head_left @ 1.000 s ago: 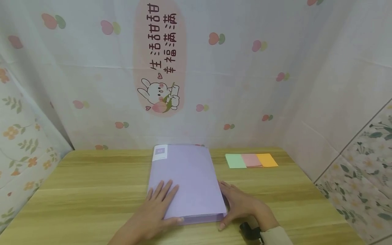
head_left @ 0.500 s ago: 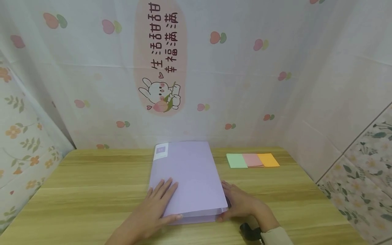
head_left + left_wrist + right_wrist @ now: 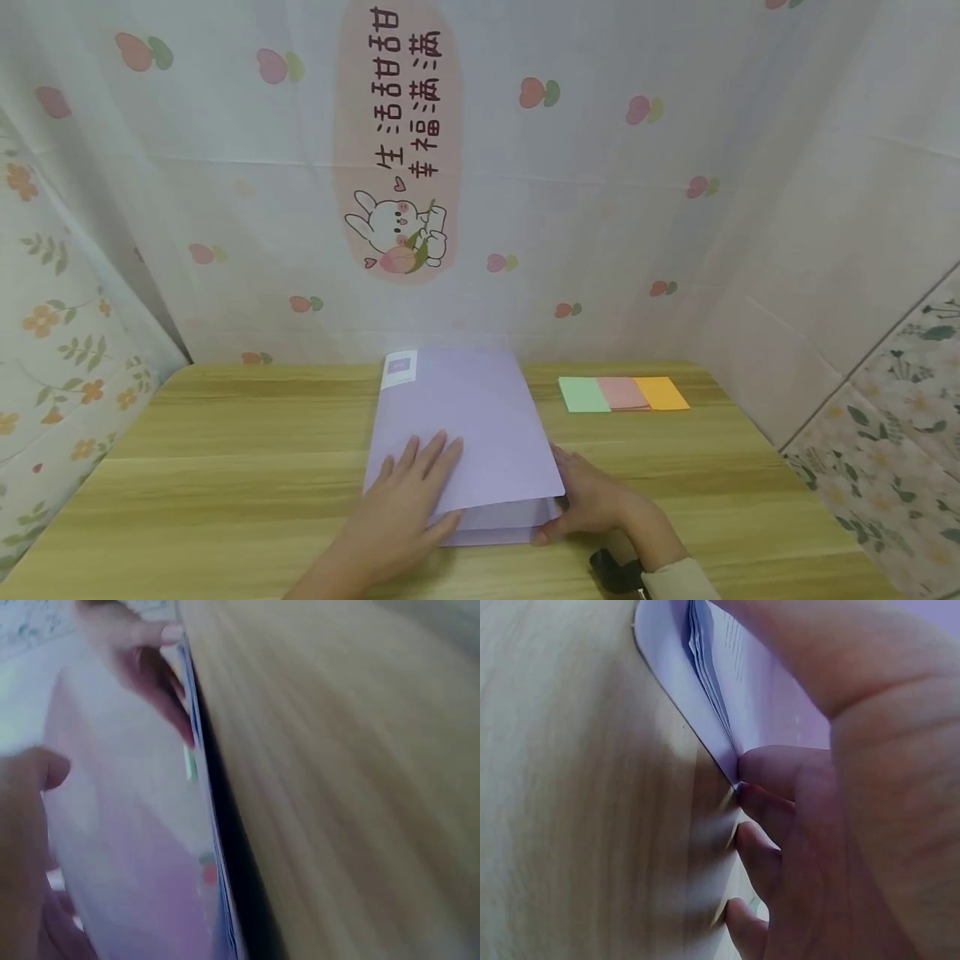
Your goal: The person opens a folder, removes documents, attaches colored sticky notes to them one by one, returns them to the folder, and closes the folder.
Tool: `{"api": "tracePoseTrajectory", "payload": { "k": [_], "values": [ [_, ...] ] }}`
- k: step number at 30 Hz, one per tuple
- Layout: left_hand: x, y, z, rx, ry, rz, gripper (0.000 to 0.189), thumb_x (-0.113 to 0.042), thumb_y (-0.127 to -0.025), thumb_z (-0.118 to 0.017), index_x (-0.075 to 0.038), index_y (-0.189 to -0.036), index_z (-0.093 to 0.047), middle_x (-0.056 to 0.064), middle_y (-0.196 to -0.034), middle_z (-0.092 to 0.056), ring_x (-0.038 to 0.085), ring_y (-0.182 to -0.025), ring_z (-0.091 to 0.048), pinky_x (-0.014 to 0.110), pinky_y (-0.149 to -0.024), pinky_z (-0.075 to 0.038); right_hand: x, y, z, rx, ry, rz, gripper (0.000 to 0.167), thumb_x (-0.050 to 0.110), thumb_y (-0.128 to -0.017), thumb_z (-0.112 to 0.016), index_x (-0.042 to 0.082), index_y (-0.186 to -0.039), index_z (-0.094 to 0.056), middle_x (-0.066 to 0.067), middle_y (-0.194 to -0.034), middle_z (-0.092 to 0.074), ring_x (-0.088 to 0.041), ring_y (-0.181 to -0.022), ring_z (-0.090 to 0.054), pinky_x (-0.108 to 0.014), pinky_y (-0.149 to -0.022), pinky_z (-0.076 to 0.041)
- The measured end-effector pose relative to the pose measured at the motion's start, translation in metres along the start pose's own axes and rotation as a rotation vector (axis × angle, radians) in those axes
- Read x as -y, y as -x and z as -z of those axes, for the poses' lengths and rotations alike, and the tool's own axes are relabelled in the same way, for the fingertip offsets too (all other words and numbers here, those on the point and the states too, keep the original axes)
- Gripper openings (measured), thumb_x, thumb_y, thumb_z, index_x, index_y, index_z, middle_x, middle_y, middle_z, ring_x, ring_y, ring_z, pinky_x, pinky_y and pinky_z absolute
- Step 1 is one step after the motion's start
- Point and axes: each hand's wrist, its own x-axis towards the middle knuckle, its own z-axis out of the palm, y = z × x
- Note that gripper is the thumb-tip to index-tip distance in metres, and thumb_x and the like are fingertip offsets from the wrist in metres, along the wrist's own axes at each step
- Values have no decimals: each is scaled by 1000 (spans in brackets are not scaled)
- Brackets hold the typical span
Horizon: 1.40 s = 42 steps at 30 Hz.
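Head cam: the purple folder (image 3: 487, 425) lay on the wood-grain table (image 3: 225, 467), cover lifted off the base at its near R corner. L hand (image 3: 401, 508) rested on the cover, fingers spread, nothing gripped; R hand (image 3: 588, 492) was at the R edge, thumb & fingers apart, tips touching. Paper notes (image 3: 621, 394) — green, pink, orange — sat near the table's far edge. L wrist cam: blurry, R hand by folder's edge. R wrist cam: sheets (image 3: 705, 660) inside, fingertips at edge.

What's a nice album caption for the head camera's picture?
Left hand on a lilac folder, right hand at its side edge, green, pink and orange sticky notes beyond.
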Motion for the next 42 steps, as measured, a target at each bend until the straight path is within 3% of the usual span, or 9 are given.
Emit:
{"api": "tracePoseTrajectory", "payload": {
  "k": [3,7,14,17,23,29,35,38,42],
  "values": [
    [-9,-9,-2,5,-39,32,79,-60,-94,-60,-12,-153,-42,20,-154,-48,55,-137,-46,74,-101,-43,-3,1,-1,-19,5,22,104,58,-67,-89,27,-153,-40,-5,-162,-39,-26,-140,-47,-57,-113,-40],
    [-15,-13,-1,22,-59,66,82,-65,-90,-62,-10,-149,-47,22,-150,-52,56,-133,-49,74,-98,-45,-5,0,-2,-30,14,62,104,57,-67,-89,28,-153,-39,-3,-161,-40,-22,-138,-48,-52,-113,-42],
    [-11,-8,4,15,50,127,83,-67,-92,-57,-11,-152,-45,20,-157,-45,53,-141,-42,72,-105,-41,-1,0,-1,-22,-26,18,104,57,-65,-90,31,-152,-38,1,-158,-43,-19,-136,-48,-49,-116,-41],
    [-7,-3,5,-18,79,129,82,-67,-95,-53,-11,-154,-42,18,-159,-42,51,-144,-39,70,-109,-40,2,1,0,1,-6,-38,103,59,-65,-89,26,-151,-42,-5,-160,-42,-27,-139,-46,-57,-115,-39],
    [1,7,5,-130,107,131,77,-63,-98,-51,-14,-157,-38,10,-161,-42,41,-148,-39,58,-115,-41,9,4,4,71,27,-178,111,58,-67,-88,0,-151,-44,-20,-164,-32,-46,-152,-27,-69,-118,-27],
    [11,17,7,-235,96,103,75,-53,-98,-59,-15,-158,-34,5,-161,-43,32,-146,-45,50,-112,-46,11,4,4,102,-2,-241,118,59,-69,-87,2,-157,-33,-16,-168,-25,-44,-155,-21,-70,-119,-23],
    [22,23,15,-306,89,43,79,-42,-96,-68,-12,-159,-31,5,-161,-43,27,-144,-49,47,-111,-47,12,2,3,107,-6,-282,118,60,-67,-87,6,-157,-34,-13,-169,-25,-43,-155,-21,-70,-119,-23],
    [27,25,19,-359,54,12,81,-37,-94,-70,-13,-160,-29,4,-160,-44,26,-140,-52,25,-117,-40,12,2,3,110,-4,-297,118,61,-66,-87,8,-158,-33,-11,-169,-24,-41,-156,-21,-69,-120,-23],
    [35,29,26,-414,61,-29,84,-28,-93,-72,-13,-161,-25,5,-159,-44,28,-138,-53,2,-118,-12,13,2,4,115,1,-283,119,60,-67,-87,6,-158,-33,-13,-169,-24,-42,-156,-20,-69,-121,-21]
  ]
}}
